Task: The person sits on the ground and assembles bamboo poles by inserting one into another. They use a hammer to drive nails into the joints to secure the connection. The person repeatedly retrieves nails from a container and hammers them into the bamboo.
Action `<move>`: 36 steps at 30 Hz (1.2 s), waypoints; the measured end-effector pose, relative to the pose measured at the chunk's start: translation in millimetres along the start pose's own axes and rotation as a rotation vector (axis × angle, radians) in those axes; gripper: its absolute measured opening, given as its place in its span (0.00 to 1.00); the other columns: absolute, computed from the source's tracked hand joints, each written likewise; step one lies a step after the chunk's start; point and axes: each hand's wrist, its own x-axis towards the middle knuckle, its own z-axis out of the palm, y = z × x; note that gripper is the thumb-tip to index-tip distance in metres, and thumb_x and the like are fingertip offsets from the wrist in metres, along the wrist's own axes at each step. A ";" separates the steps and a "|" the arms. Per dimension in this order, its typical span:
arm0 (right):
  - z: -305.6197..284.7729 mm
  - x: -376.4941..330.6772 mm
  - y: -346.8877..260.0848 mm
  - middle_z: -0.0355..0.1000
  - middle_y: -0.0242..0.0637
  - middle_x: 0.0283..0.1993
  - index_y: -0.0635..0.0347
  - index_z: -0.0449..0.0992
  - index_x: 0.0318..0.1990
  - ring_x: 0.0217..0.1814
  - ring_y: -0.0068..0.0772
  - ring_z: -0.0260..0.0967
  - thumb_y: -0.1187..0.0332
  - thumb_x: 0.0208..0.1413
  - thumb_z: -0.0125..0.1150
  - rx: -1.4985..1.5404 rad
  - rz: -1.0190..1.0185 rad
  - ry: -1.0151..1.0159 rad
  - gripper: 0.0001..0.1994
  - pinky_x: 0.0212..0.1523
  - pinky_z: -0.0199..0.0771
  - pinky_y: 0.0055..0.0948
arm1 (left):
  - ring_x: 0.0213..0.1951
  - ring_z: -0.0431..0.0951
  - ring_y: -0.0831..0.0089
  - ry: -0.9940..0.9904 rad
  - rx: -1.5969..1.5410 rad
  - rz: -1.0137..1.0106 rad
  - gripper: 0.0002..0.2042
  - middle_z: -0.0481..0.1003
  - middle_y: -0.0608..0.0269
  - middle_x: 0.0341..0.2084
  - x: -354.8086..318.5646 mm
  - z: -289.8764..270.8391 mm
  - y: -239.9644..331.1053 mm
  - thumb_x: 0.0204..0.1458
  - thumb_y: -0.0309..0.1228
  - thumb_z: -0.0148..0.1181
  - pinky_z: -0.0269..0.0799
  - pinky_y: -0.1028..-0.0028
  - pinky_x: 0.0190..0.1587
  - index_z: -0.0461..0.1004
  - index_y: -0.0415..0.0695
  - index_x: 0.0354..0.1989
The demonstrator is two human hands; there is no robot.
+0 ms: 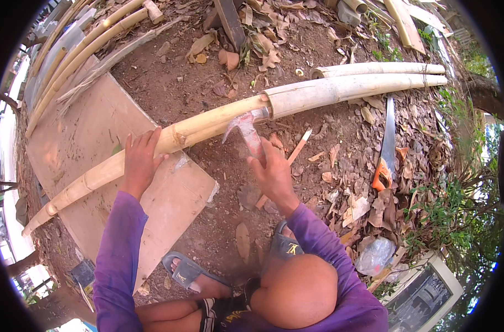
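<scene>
A long bamboo pole [91,180] lies slantwise across the ground in front of me. My left hand [140,166] grips it from above, fingers laid over its far side and thumb apart. At its right end the pole meets a wider, paler bamboo piece [340,88]. In my right hand [275,174] is a claw hammer [249,135] with a worn, reddish handle. The hammer's head is at the near edge of the wider bamboo's end, beside the joint; whether it touches cannot be made out.
A brown board [180,207] lies under the pole at left. A handsaw [386,155] with an orange handle rests on dry leaves at right. Near my right hand is a thin wooden stick [300,145]. More bamboo poles [80,55] lie far left; a plastic bag [375,256] sits lower right.
</scene>
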 end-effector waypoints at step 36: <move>-15.7 37.2 -20.7 0.83 0.55 0.39 0.64 0.77 0.61 0.41 0.57 0.84 0.61 0.63 0.72 0.105 0.241 -0.112 0.24 0.43 0.79 0.49 | 0.67 0.74 0.54 -0.006 -0.011 -0.006 0.38 0.77 0.54 0.63 -1.3 -2.3 5.7 0.52 0.36 0.78 0.50 0.41 0.81 0.69 0.46 0.73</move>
